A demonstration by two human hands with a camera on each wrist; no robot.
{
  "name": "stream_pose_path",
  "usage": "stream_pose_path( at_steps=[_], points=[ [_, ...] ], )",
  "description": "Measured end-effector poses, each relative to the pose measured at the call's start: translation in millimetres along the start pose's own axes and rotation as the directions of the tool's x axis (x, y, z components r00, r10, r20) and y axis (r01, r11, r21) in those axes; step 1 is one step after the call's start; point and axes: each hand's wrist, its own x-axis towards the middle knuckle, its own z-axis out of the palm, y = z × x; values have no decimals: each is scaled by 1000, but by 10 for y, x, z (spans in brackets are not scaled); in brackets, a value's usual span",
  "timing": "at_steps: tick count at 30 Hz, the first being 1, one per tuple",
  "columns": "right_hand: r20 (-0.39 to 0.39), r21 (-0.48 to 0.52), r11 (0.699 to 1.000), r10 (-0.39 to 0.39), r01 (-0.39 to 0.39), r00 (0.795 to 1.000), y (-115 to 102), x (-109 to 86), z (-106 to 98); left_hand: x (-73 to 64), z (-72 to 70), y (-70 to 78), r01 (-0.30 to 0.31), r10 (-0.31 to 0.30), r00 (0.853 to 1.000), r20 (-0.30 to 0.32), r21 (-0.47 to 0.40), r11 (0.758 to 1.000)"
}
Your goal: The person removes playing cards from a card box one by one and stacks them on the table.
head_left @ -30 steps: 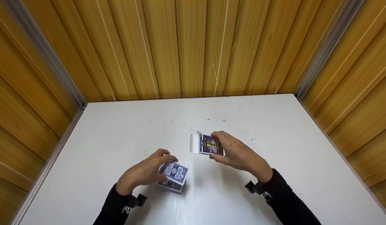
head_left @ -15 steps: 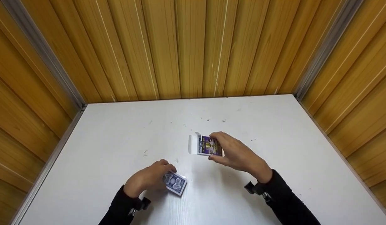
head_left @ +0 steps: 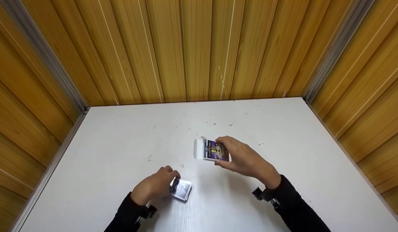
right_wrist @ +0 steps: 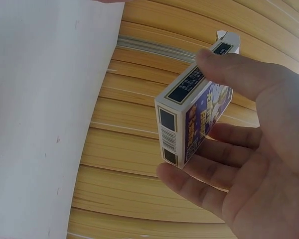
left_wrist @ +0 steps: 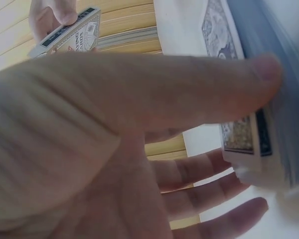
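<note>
My left hand (head_left: pixel 156 184) grips a deck of playing cards (head_left: pixel 182 189) at the front of the white table, left of centre. The top card has a blue patterned back with glare on it. In the left wrist view the thumb lies across the deck's side (left_wrist: pixel 289 149), whose card edges look blurred, with fingers beyond. Farther right, my right hand (head_left: pixel 245 158) holds a purple card box (head_left: pixel 217 150) above the table, thumb on one narrow side and fingers on the other. Its white end flap (head_left: pixel 199 149) stands open toward the left. The right wrist view shows the barcode end of the box (right_wrist: pixel 169 137).
The white table (head_left: pixel 131 129) has small dark marks on its surface. Yellow wood-look panels (head_left: pixel 199 51) wall it in at the back and both sides, with grey metal posts (head_left: pixel 58 61) at the corners.
My left hand has come down and slightly toward me with the lifted part of the deck, and its fingers wrap closer around the cards. The right hand and box have barely moved.
</note>
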Motion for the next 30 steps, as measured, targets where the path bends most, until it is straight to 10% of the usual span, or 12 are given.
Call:
stream_pose_path(
  at_steps=[16, 30],
  points=[
    [22, -26, 1000, -1, 2, 1000, -18, 14, 4, 21, 158, 146, -46, 46, 998, -31, 2, 999],
    [3, -38, 999, -37, 37, 999, -5, 15, 14, 104, 232, 206, 24, -16, 999, -47, 189, 982]
  ],
)
